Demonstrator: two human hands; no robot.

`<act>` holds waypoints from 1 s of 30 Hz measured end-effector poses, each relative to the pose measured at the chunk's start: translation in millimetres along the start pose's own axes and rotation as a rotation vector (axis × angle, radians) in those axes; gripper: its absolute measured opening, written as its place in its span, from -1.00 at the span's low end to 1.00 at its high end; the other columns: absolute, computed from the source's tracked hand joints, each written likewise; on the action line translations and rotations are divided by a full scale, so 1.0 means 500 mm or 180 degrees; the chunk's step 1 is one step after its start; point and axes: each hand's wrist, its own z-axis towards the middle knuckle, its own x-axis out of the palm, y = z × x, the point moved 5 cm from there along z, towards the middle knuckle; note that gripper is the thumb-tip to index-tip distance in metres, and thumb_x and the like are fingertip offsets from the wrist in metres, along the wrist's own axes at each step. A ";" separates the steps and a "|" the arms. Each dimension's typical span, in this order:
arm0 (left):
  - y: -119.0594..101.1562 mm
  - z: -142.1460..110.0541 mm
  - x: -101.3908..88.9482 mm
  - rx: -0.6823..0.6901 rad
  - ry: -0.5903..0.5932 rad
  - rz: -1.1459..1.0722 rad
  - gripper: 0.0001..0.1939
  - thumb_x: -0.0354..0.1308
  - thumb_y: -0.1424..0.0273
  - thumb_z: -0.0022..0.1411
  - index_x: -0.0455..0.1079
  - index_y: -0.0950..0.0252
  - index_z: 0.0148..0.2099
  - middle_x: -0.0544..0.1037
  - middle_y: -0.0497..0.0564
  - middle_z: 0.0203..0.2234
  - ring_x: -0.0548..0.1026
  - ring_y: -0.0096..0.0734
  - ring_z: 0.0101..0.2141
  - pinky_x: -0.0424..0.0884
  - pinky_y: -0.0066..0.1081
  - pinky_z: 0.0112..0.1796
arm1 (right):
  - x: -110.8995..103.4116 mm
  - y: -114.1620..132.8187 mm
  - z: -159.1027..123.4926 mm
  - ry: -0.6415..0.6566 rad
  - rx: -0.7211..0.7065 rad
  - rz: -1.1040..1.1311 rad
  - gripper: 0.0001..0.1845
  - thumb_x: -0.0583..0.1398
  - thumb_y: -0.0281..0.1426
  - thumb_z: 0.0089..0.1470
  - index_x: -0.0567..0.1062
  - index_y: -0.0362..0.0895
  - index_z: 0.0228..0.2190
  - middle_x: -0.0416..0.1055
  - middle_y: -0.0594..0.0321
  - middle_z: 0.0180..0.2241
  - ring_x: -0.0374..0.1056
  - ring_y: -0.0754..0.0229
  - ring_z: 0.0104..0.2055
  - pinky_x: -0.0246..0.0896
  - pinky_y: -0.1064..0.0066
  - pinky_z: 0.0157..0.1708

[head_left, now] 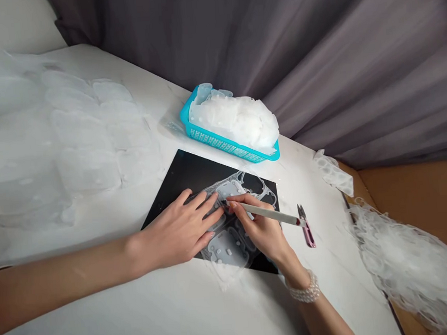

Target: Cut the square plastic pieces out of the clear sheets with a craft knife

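A translucent molded silicone sheet (pixel 229 247) with rounded shapes lies on a black mat (pixel 188 171), one edge hanging past the mat's near side. My left hand (pixel 184 227) rests flat on the sheet, fingers spread, pressing beside one of the shapes. Pinched in my right hand (pixel 265 228) is a slim white pen-like tool (pixel 276 215), its dark tip touching the sheet close to my left fingertips. Thin loops of trim (pixel 261 185) from the sheet stretch toward the mat's far right corner. A beaded bracelet circles my right wrist.
Beyond the mat stands a blue basket (pixel 225 145) heaped with translucent pieces. Stacked translucent sheets (pixel 81 132) cover the left side. Small pink-handled snips (pixel 306 228) lie to the right. A cardboard box (pixel 416 204) at the table's right edge holds tangled trimmings (pixel 412 261). Grey curtain (pixel 236 32) hangs behind.
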 end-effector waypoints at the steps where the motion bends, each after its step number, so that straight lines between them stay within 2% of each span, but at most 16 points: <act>1: 0.000 0.000 -0.001 0.0006 0.0007 0.0034 -0.50 -0.20 0.31 0.46 0.21 0.39 0.32 0.21 0.41 0.31 0.27 0.30 0.20 0.15 0.23 0.09 | 0.000 0.004 -0.001 0.0014 -0.0019 -0.0052 -0.75 0.13 -0.23 0.29 0.56 -0.08 -0.21 0.55 0.22 -0.35 0.45 0.14 -0.32 0.30 0.32 -0.28; 10: -0.002 -0.003 -0.002 -0.0036 -0.0103 -0.0047 -0.53 -0.16 0.32 0.44 0.22 0.32 0.31 0.22 0.43 0.29 0.21 0.28 0.25 0.14 0.18 0.10 | 0.007 0.023 0.003 0.0000 -0.0176 -0.0359 -0.74 0.10 -0.26 0.30 0.56 -0.08 -0.21 0.58 0.20 -0.35 0.50 0.14 -0.35 0.34 0.32 -0.32; 15: -0.002 -0.003 -0.003 0.0002 -0.0056 -0.0045 -0.51 -0.16 0.32 0.44 0.19 0.37 0.32 0.21 0.50 0.29 0.21 0.33 0.24 0.12 0.21 0.10 | 0.015 0.039 0.008 -0.0084 -0.0243 -0.0601 -0.76 0.09 -0.31 0.31 0.55 -0.09 -0.24 0.58 0.20 -0.34 0.48 0.18 -0.37 0.32 0.36 -0.34; 19: -0.002 -0.003 -0.003 0.0078 -0.0035 0.0006 -0.51 -0.17 0.34 0.44 0.20 0.40 0.31 0.21 0.54 0.27 0.21 0.37 0.23 0.11 0.24 0.09 | 0.012 0.051 -0.013 -0.0133 -0.0181 -0.0794 -0.78 0.09 -0.35 0.31 0.52 -0.11 -0.28 0.56 0.18 -0.37 0.46 0.17 -0.40 0.31 0.35 -0.39; 21: -0.003 -0.003 -0.003 0.0117 -0.0015 0.0065 -0.52 -0.16 0.35 0.43 0.21 0.41 0.30 0.20 0.56 0.28 0.22 0.38 0.22 0.12 0.25 0.08 | 0.011 0.051 -0.031 -0.0123 -0.0223 -0.0828 -0.81 0.09 -0.39 0.30 0.51 -0.11 -0.27 0.57 0.14 -0.30 0.49 0.14 -0.33 0.36 0.32 -0.33; 24: -0.005 -0.003 -0.004 0.0133 0.0009 0.0145 -0.55 -0.11 0.35 0.42 0.24 0.38 0.27 0.21 0.52 0.28 0.24 0.34 0.21 0.16 0.21 0.07 | 0.016 0.045 -0.050 -0.0251 -0.0592 -0.0917 -0.83 0.08 -0.47 0.30 0.48 -0.10 -0.25 0.55 0.06 -0.18 0.51 0.06 -0.12 0.43 0.25 -0.17; 27: -0.007 -0.003 -0.004 0.0146 0.0005 0.0283 -0.59 -0.08 0.35 0.40 0.30 0.37 0.21 0.25 0.50 0.26 0.27 0.30 0.19 0.18 0.18 0.07 | 0.039 0.036 -0.051 -0.0323 -0.1228 -0.1253 -0.79 0.05 -0.54 0.30 0.46 -0.15 -0.16 0.53 0.02 -0.22 0.45 0.00 0.04 0.43 0.18 -0.04; 30: -0.010 -0.004 -0.003 0.0171 -0.0057 0.0496 -0.60 -0.08 0.33 0.41 0.36 0.40 0.16 0.29 0.50 0.24 0.30 0.28 0.18 0.20 0.17 0.07 | 0.062 0.022 -0.044 -0.0294 -0.1551 -0.1622 -0.76 0.03 -0.55 0.31 0.45 -0.20 -0.09 0.51 0.01 -0.28 0.41 -0.04 0.11 0.44 0.15 -0.01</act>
